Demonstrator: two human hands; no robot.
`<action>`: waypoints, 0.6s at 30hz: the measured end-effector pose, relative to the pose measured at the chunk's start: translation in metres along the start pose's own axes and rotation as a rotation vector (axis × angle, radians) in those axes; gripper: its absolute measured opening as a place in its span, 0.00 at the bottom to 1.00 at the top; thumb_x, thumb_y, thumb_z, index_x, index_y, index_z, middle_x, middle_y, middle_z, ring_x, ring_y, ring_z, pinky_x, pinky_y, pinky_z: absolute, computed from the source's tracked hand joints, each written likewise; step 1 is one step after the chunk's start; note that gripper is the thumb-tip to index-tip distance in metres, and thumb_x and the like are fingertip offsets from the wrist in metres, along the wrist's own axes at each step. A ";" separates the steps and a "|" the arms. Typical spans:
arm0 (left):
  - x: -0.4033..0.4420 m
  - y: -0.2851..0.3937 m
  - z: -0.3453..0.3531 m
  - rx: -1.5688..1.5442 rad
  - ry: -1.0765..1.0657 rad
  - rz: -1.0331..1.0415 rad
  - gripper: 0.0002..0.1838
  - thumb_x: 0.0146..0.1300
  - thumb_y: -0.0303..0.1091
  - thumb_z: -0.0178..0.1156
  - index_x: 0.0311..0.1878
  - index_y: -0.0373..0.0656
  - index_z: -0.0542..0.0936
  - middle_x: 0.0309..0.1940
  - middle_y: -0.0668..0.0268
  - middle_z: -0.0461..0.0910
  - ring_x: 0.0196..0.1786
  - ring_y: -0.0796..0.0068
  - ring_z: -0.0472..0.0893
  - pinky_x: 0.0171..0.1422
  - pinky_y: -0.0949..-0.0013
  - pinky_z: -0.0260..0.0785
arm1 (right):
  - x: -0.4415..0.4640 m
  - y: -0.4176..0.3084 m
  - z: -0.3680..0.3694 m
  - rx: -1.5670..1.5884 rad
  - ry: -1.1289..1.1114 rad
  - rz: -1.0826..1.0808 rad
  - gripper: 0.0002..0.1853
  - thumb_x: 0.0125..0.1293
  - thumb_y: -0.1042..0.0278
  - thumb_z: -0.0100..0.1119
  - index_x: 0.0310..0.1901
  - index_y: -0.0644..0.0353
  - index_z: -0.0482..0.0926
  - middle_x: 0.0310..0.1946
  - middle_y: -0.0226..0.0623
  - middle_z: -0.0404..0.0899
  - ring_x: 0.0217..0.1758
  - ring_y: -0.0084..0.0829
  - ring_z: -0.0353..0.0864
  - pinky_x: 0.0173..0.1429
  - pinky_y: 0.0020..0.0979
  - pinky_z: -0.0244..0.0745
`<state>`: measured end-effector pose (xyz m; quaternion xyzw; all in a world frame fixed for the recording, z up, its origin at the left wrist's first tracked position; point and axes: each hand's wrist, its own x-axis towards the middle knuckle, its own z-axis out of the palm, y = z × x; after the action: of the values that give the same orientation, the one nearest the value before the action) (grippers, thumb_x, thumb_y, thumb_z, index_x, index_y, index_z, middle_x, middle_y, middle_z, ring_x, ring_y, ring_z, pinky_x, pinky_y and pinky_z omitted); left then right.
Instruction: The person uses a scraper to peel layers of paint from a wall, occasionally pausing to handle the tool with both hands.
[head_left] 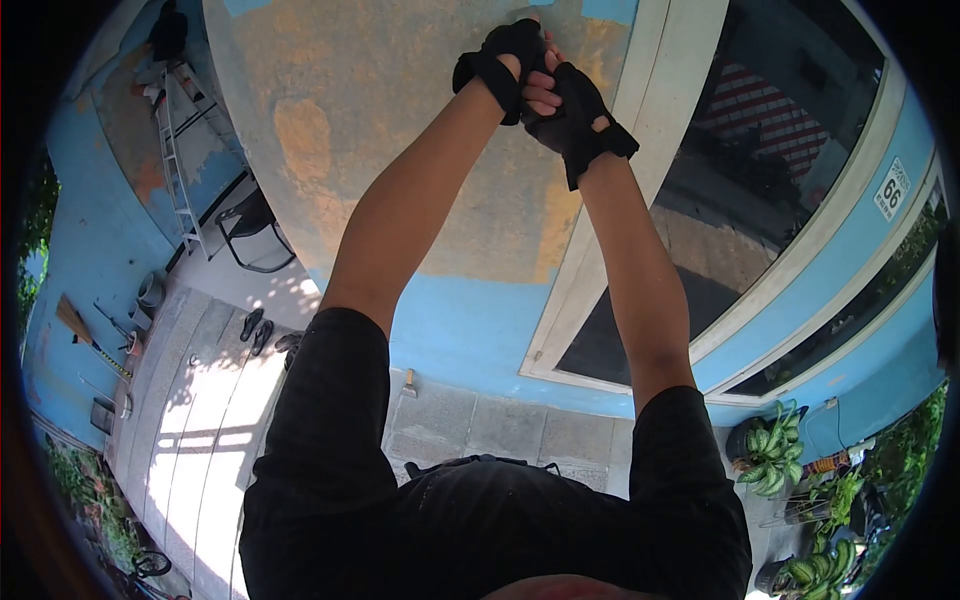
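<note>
Both of my hands are raised close together against the upper wall [450, 180], whose blue paint is gone over a wide grey and orange patch. My left hand [508, 62], in a black fingerless glove, is closed with its fingers curled. Right beside and slightly below it, my right hand [568, 108] wears a matching glove, and its fingers are curled too. Whatever they grip is hidden by the hands and gloves. The white window frame [640, 110] runs just right of my right hand.
A flat wooden-handled tool [409, 383] rests at the wall's base. At left are a ladder [170, 150] with another person [168, 35] near its top, a black chair [253, 232], sandals [257, 330] and a broom [80, 325]. Potted plants [770, 450] stand at lower right beside the dark window [770, 130].
</note>
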<state>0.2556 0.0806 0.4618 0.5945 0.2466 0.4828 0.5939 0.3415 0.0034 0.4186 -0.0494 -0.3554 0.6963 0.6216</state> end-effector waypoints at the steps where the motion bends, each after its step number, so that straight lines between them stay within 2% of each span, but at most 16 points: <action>1: 0.003 -0.002 -0.001 0.000 -0.002 0.003 0.20 0.70 0.55 0.50 0.45 0.47 0.78 0.32 0.71 0.83 0.26 0.74 0.81 0.23 0.69 0.75 | 0.001 -0.002 0.001 0.004 0.008 -0.003 0.09 0.76 0.63 0.47 0.50 0.37 0.76 0.21 0.24 0.65 0.16 0.17 0.58 0.18 0.20 0.55; 3: 0.002 -0.010 -0.004 -0.203 -0.111 0.027 0.20 0.70 0.55 0.50 0.44 0.48 0.78 0.32 0.70 0.82 0.28 0.74 0.81 0.24 0.70 0.75 | -0.002 -0.001 0.004 0.024 0.016 0.001 0.09 0.76 0.63 0.47 0.50 0.37 0.76 0.21 0.24 0.65 0.16 0.17 0.58 0.18 0.20 0.55; 8: -0.004 0.001 -0.005 -0.094 -0.087 0.007 0.20 0.70 0.55 0.51 0.43 0.47 0.77 0.32 0.67 0.82 0.28 0.74 0.81 0.25 0.70 0.75 | -0.001 0.000 0.000 -0.006 -0.040 0.008 0.09 0.76 0.63 0.47 0.50 0.37 0.76 0.20 0.24 0.65 0.16 0.18 0.59 0.18 0.20 0.55; 11: -0.004 0.001 -0.007 -0.106 -0.130 0.023 0.20 0.70 0.56 0.51 0.44 0.48 0.77 0.33 0.67 0.83 0.27 0.74 0.80 0.25 0.69 0.75 | 0.001 -0.005 0.008 -0.005 0.020 -0.021 0.09 0.76 0.64 0.47 0.51 0.36 0.76 0.21 0.24 0.65 0.16 0.18 0.59 0.18 0.20 0.56; 13: -0.002 -0.008 -0.006 -0.149 -0.148 0.016 0.20 0.70 0.57 0.51 0.43 0.48 0.77 0.32 0.67 0.83 0.27 0.74 0.79 0.25 0.69 0.74 | -0.001 -0.005 0.008 0.027 -0.008 0.021 0.04 0.75 0.62 0.49 0.40 0.38 0.71 0.21 0.26 0.66 0.16 0.19 0.59 0.18 0.21 0.55; 18: -0.011 0.004 0.001 -0.134 -0.068 -0.031 0.19 0.69 0.56 0.51 0.43 0.49 0.77 0.31 0.69 0.82 0.26 0.76 0.79 0.23 0.70 0.74 | 0.002 -0.009 0.003 -0.023 -0.026 0.030 0.04 0.75 0.62 0.50 0.39 0.38 0.71 0.21 0.25 0.66 0.16 0.19 0.59 0.18 0.21 0.55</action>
<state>0.2504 0.0701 0.4627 0.5657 0.2028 0.4683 0.6478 0.3473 0.0035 0.4270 -0.0530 -0.3706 0.7019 0.6059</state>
